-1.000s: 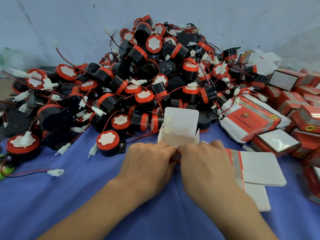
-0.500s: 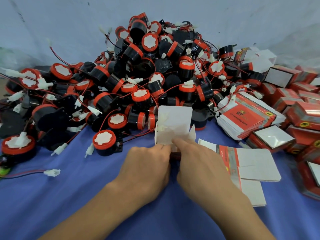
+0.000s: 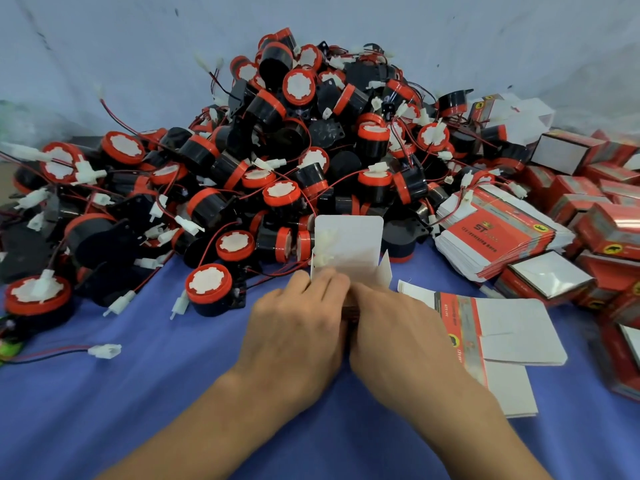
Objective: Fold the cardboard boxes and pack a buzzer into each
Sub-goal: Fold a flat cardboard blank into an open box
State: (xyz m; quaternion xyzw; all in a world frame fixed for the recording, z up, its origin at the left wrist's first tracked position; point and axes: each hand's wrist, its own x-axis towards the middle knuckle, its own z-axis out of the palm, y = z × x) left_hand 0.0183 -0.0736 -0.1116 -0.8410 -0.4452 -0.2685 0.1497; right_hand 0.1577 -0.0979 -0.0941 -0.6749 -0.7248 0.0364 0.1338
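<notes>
While the white lid flap of the cardboard box (image 3: 349,240) stands upright at the foot of the buzzer pile (image 3: 294,150), both hands lie over the box body with their backs up and their wrists angled inward, so that the forearms form a V on the blue tabletop (image 3: 138,393). The left hand (image 3: 298,327) curls its fingers down over the box's left side, with its fingertips at the base of the flap. The right hand (image 3: 398,330) is clamped on the right side, its knuckles almost touching the left hand's. Only a dark red sliver of the box shows in the narrow gap between them; the rest is hidden under the palms. A small side flap sticks up just right of the lid flap.

Half a second ago the right forefinger reached onto the base of the flap — now it sits lower and the left fingertips have come forward to that spot. The hands have also closed in on each other a little. The flap has stayed upright.

A single buzzer (image 3: 207,285) sits just left of the left hand, and a flat box blank (image 3: 512,330) lies just beside the right hand — beyond it are a stack of flat blanks (image 3: 495,240) and the folded boxes (image 3: 609,230).
</notes>
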